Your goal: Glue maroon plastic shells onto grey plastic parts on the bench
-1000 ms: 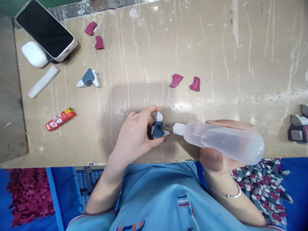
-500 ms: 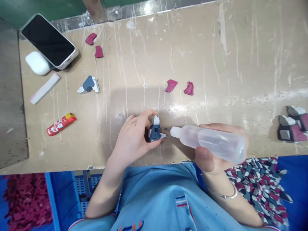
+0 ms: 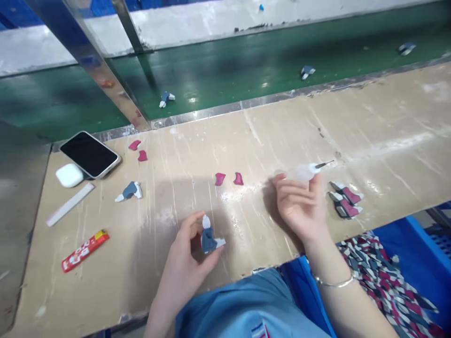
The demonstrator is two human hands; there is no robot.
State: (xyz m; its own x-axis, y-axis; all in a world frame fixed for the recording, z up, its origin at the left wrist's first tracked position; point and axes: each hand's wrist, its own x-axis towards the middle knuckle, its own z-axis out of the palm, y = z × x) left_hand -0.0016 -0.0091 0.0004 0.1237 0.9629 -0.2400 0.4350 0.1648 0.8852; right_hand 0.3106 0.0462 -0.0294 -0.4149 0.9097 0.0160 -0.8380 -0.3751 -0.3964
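Observation:
Near the table's front edge, my left hand (image 3: 190, 251) is closed on a small dark blue and white plastic piece (image 3: 208, 239), pinched between thumb and fingers. My right hand (image 3: 299, 204) wraps round a translucent squeeze bottle (image 3: 299, 172) with a thin needle tip, which points away to the right. Between the hands and a little farther back lie two maroon pieces, one (image 3: 220, 179) on the left and another (image 3: 238, 179) on the right. Right of my right hand is a group of assembled dark, white and maroon parts (image 3: 347, 202).
At left lie a phone (image 3: 90, 154), a white case (image 3: 69, 175), a pale strip (image 3: 70, 204), a red packet (image 3: 85, 250), a blue-white piece (image 3: 129, 191) and two maroon bits (image 3: 142, 156). A green belt (image 3: 225, 80) with several pieces runs behind. A blue bin (image 3: 416, 253) holds parts below right.
My right hand has drawn the bottle away from the held piece, to the right, and turned its tip away. My left hand still grips the piece. The view has tilted up, showing the belt.

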